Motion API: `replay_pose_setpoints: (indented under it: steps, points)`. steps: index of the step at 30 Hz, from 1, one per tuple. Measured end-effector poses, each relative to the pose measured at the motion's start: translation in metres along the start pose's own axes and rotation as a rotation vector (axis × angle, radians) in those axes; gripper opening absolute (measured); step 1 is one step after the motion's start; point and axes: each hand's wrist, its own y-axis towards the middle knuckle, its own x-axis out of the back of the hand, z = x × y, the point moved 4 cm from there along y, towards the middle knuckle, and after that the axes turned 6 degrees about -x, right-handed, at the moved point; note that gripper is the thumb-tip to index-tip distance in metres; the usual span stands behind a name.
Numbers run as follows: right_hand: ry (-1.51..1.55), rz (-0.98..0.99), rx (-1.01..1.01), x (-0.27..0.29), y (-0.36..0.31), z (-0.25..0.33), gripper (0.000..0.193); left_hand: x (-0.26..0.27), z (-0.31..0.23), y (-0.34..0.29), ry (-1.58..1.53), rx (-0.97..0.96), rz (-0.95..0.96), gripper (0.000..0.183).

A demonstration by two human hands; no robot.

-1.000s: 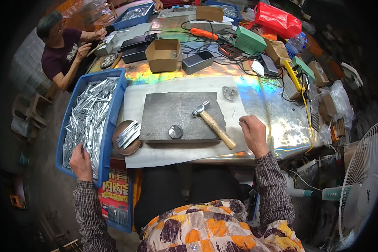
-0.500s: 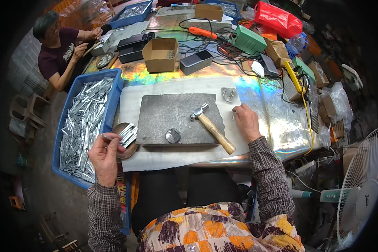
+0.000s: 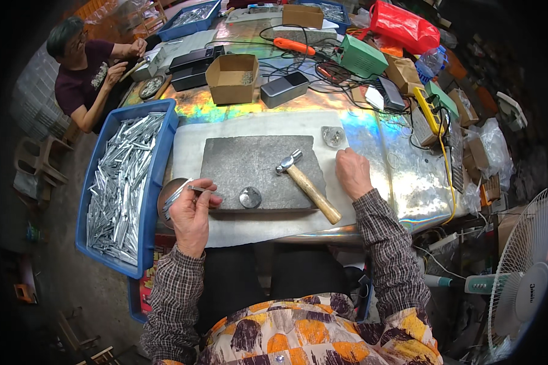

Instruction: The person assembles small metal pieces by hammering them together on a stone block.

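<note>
My left hand is closed around several slim silver metal strips. One strip sticks out between its thumb and fingers toward the grey stone block. Partly hidden behind that hand is a round brown bowl. On the block's near edge rests a short round metal piece. A ball-headed hammer lies across the block's right side, its wooden handle pointing toward me. Beyond the block's right edge, my right hand is curled over the white sheet; what its fingers hold is hidden. A small clear container stands just past it.
A blue bin full of silver strips stands at the left. Farther back are a cardboard box, a grey device, a green box and tangled cables. A co-worker sits at the far left; a fan stands at right.
My left hand has moved right with the strips, to the block's near left corner. My right hand has curled further, hiding the small thing that showed at its fingertips.
</note>
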Motion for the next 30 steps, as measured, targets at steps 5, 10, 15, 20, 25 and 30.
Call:
replay_pose_setpoints:
  steps: [5,10,15,20,25,30]
  points:
    - [-0.006,-0.011,0.097,0.0,0.003,-0.001,0.005,-0.002,0.008,0.001,0.073,0.02,0.036,0.018]
    - [0.05,-0.037,-0.034,0.013,-0.008,-0.008,0.003,-0.01,0.003,0.008,0.15,0.026,0.063,0.015]
    - [0.332,-0.095,-0.105,0.053,-0.027,0.01,0.005,-0.012,0.0,0.007,0.256,-0.04,0.042,0.012]
    - [0.714,-0.054,-0.136,0.083,-0.046,0.05,0.009,-0.006,0.008,0.001,0.168,-0.039,0.007,0.01]
    - [1.009,0.08,-0.149,0.094,-0.065,0.086,0.012,-0.018,-0.01,-0.014,-0.244,0.241,0.044,0.013]
    - [1.194,0.165,-0.108,0.093,-0.078,0.124,0.016,-0.027,-0.026,-0.035,-0.44,0.303,0.077,0.014]
